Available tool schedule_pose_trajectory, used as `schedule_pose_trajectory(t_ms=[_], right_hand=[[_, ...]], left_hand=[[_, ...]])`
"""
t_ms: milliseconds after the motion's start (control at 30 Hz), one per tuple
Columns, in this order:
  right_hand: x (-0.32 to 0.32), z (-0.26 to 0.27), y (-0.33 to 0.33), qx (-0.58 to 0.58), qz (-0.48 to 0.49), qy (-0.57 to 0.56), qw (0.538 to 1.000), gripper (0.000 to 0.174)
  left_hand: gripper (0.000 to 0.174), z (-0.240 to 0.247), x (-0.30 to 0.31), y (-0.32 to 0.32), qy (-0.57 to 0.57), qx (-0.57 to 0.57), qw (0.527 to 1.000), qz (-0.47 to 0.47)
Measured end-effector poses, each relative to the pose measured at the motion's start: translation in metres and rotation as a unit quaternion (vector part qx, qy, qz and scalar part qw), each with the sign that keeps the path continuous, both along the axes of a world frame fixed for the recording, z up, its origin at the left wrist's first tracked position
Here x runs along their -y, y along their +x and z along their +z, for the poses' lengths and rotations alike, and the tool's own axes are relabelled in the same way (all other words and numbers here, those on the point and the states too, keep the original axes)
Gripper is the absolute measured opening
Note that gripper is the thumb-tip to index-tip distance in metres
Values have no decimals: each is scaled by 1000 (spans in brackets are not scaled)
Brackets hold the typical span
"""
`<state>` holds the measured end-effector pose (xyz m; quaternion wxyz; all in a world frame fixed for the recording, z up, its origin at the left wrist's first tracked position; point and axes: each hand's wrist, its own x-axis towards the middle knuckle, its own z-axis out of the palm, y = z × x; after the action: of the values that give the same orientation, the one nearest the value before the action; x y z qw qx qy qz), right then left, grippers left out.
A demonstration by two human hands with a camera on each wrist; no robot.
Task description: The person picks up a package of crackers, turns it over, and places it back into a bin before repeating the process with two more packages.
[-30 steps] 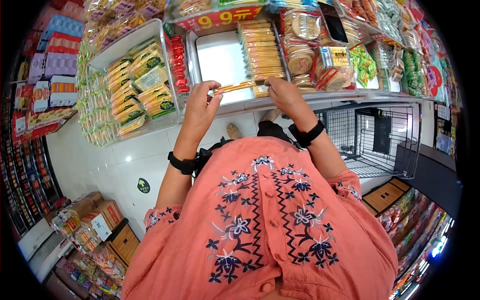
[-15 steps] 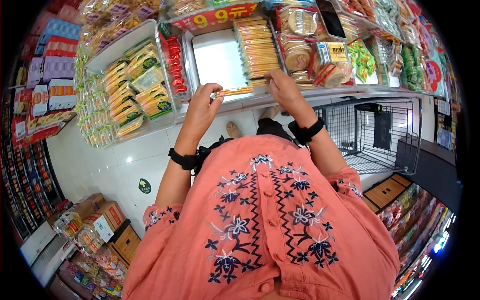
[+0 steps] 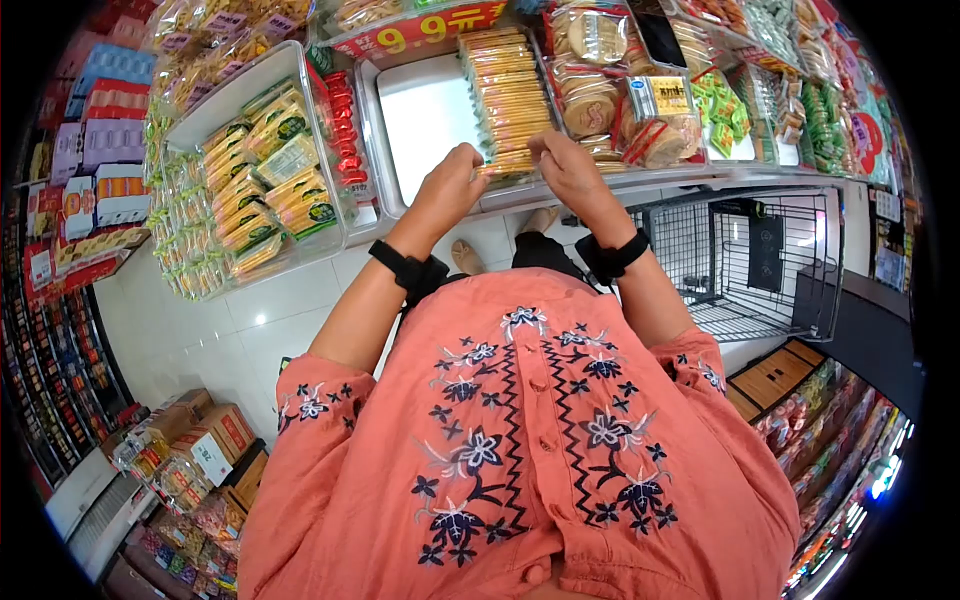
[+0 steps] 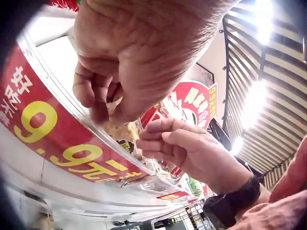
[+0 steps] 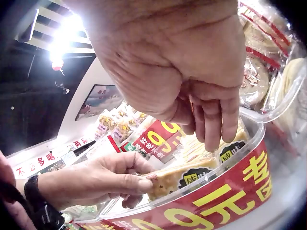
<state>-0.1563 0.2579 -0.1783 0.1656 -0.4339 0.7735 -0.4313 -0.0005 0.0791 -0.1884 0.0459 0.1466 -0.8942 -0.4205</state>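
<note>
A row of packaged crackers (image 3: 500, 85) stands on edge in the right half of a clear plastic bin. At its near end is a cracker packet (image 5: 165, 184) with a black label. My left hand (image 3: 450, 188) pinches that packet's left end, the thumb in front and fingers behind, as the right wrist view shows. Over the right end of the row, my right hand (image 3: 568, 170) reaches down with loosely bent fingers (image 5: 213, 127) right at the packets' top edges. In the left wrist view, the left hand hides most of the row.
The bin's white bottom (image 3: 420, 110) shows left of the row. A bin of yellow packs (image 3: 265, 170) stands to the left, round wafers (image 3: 590, 100) to the right. A phone (image 3: 658, 40) lies on the wafers. Behind the counter's right part is a shopping cart (image 3: 750, 260).
The left hand has moved right, close to the row's end. The front packet, slanting out to the left before, is now in line with the row. My right hand has stayed almost in place.
</note>
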Motion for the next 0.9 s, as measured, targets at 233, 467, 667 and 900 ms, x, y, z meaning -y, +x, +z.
schedule_pose_trajectory(t_ms=[233,467,667,900], right_hand=[[-9,13,1,60,-43,-25,997,20],[-16,15,1,65,-77,-37,994,18],[-17,9,-1,53,-63,-28,996,15],[-14,4,-1,14,-64,-11,998,15]], left_hand=[[28,4,-11,-14,-53,50,997,5],[31,-15,-18,-25,-38,2,999,4],[35,-25,-17,-32,-34,-1,999,6],[36,-33,-14,-32,93,32,994,54]])
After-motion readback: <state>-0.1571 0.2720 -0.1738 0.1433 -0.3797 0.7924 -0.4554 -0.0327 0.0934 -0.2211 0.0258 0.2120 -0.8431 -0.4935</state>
